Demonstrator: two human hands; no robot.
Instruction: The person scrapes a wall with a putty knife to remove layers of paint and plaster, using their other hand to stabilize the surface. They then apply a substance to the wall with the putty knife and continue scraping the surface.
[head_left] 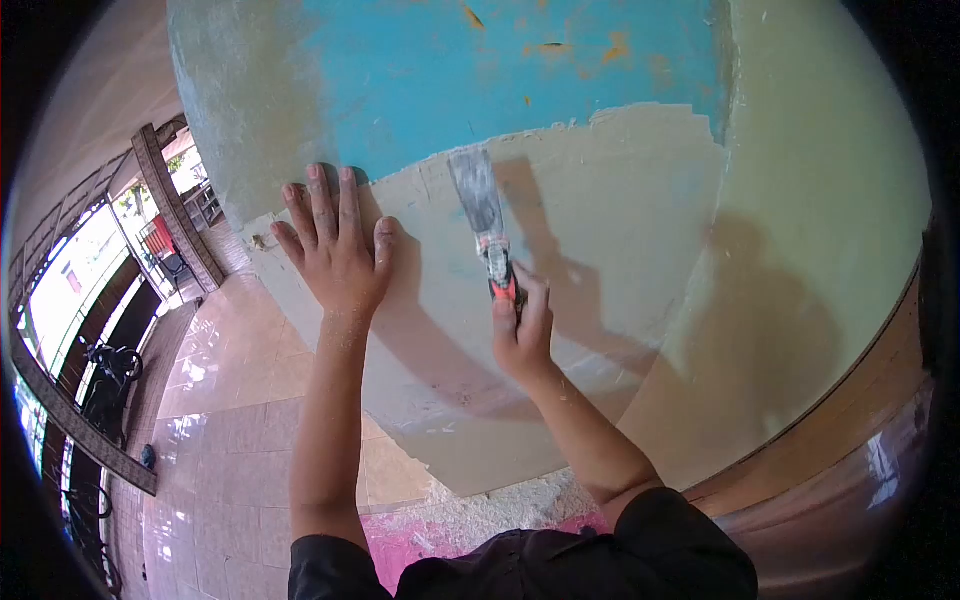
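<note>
My right hand [523, 325] is closed around the red and black handle of a putty knife [479, 198]. Its wide, whitish-smeared blade points up the wall, the tip near the ragged edge where blue paint [520, 80] meets the scraped beige surface [620, 200]. To the left, my left hand [340, 250] lies flat with fingers spread on the wall, fingertips near the lower edge of the blue. Pale dust clings to both forearms. Orange and dark patches mark the blue paint.
Pale scrapings [470, 515] lie heaped at the wall's foot on a pink sheet [375, 545]. Tiled floor [225, 450] stretches left toward an open front with a motorbike [110, 375]. A brown glossy surface [850, 480] runs along the lower right.
</note>
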